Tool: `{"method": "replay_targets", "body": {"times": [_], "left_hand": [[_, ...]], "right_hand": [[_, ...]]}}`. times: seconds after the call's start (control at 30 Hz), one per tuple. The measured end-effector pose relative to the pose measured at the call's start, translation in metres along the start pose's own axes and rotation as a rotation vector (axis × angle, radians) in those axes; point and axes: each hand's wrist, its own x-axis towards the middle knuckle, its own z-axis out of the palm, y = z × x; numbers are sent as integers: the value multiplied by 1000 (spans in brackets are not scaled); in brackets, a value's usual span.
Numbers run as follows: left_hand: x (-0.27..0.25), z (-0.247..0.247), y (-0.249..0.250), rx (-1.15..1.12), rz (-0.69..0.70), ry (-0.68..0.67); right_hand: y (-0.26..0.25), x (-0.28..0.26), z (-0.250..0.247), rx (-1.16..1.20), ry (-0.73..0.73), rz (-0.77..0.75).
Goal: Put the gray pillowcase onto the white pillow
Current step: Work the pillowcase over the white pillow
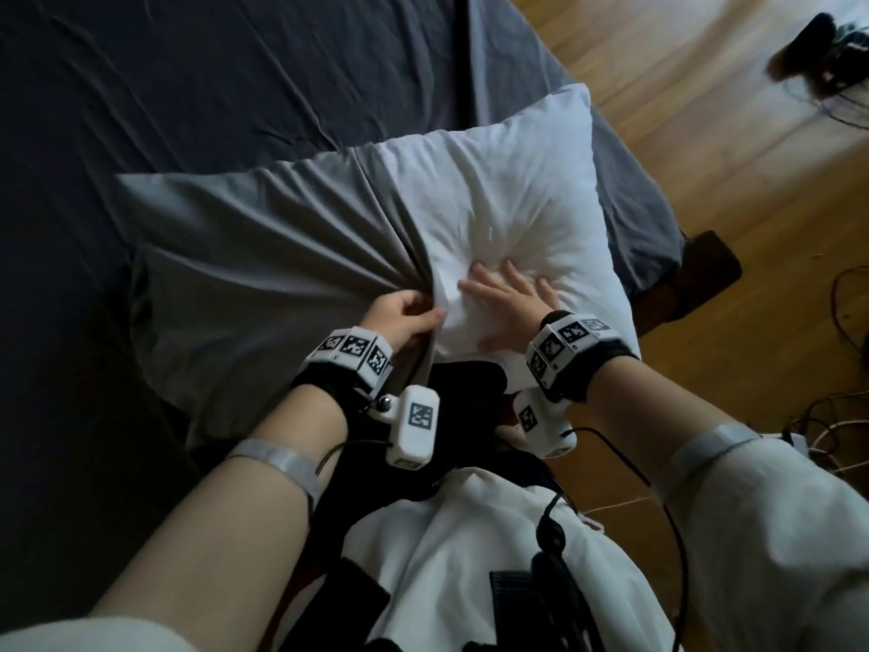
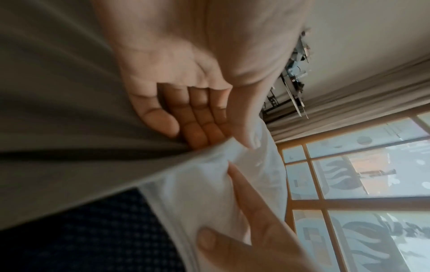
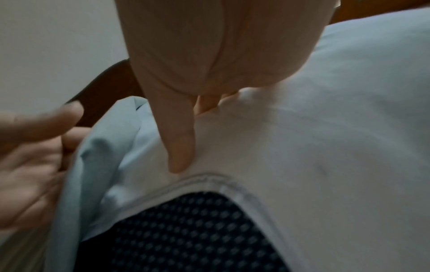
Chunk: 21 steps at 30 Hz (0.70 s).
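Observation:
The white pillow (image 1: 508, 209) lies on the bed with its left half inside the gray pillowcase (image 1: 263, 256). My left hand (image 1: 404, 317) grips the pillowcase's open edge at the near side, bunching the gray cloth (image 2: 69, 128) where it meets the white pillow (image 2: 209, 193). My right hand (image 1: 505, 298) lies flat with fingers spread and presses into the bare white pillow (image 3: 325, 147) just right of that edge. In the right wrist view my thumb (image 3: 179, 143) digs into the pillow, and the gray edge (image 3: 97, 165) hangs beside it.
A dark gray sheet covers the bed (image 1: 188, 87). The bed's wooden corner (image 1: 705, 270) juts out at the right, over a wooden floor (image 1: 752, 181) with cables (image 1: 841, 298). My white top and a dark dotted garment (image 3: 190, 235) are close below the pillow.

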Motion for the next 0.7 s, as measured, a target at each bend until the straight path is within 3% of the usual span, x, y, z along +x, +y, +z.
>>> {"method": "replay_targets", "body": {"times": [0.3, 0.4, 0.5, 0.7], "left_hand": [[-43, -13, -96, -117, -520, 6], [-45, -13, -114, -155, -587, 62], [-31, -14, -129, -297, -498, 128], [-47, -18, -66, -591, -174, 178]], "right_hand": [[-11, -28, 23, 67, 198, 59], [-13, -39, 29, 63, 201, 74], [-14, -50, 29, 52, 155, 103], [-26, -65, 27, -18, 245, 170]]}}
